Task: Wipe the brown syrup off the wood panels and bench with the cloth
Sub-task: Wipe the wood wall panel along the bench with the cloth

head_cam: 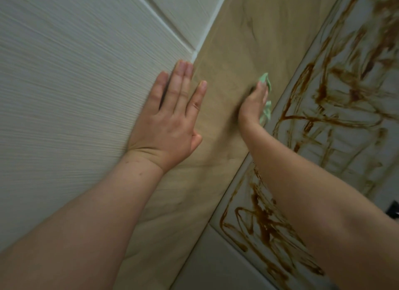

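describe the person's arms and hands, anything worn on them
Nothing worn shows. The left forearm and right forearm are bare to the frame's edge, no sleeves. The left hand has no glove, ring, watch or bracelet; its nails are short and unpainted. The right hand is gloveless too, wrist bare, but edge-on and blurred, so rings cannot be ruled out.

Bare left forearm and right forearm; bare left hand and right hand, with short plain fingernails.

The right hand covers most of the green cloth; a dark object is cut off at the right edge.
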Motion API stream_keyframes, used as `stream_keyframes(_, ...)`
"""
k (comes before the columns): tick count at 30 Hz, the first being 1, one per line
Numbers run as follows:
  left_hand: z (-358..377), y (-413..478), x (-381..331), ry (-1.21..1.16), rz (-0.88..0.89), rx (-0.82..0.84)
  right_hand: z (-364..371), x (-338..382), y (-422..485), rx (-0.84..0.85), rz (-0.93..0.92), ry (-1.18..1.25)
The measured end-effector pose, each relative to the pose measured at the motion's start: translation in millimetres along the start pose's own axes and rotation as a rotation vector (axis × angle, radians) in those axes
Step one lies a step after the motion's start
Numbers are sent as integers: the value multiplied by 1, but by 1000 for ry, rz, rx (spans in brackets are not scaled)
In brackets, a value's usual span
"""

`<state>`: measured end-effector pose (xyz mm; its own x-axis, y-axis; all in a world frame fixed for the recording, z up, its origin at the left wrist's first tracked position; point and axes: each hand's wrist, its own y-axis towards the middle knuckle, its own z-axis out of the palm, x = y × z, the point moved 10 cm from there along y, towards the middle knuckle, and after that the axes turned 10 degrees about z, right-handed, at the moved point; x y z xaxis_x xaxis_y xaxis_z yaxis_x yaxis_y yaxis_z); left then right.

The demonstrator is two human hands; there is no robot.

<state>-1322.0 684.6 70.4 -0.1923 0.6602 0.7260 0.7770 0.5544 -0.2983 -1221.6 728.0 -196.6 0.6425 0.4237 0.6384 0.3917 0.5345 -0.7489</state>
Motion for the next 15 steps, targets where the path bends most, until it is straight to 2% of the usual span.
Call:
stream_keyframes(2, -2, -1, 1, -1, -7, -14, 4, -4, -37, 42, -120, -33)
stream_keyframes(3, -3, -1, 1, 2, -14, -13, 4, -22, -49, 46, -122, -60)
stream_keyframes(6, -3, 2, -1, 9, -4, 26, 0, -94, -37, 26, 93, -59)
stream_keyframes(9, 1, 0, -1, 21, 8, 26, -16, -130, 35, -22, 269, 6)
stream_keyframes(12, 2, -1, -2, 40, 11, 23, -20, -161, 86, 15, 389, -16)
stream_keyframes(15, -1, 0, 0, 14, 6, 23, -14, -216, 40, 24, 591, 51)
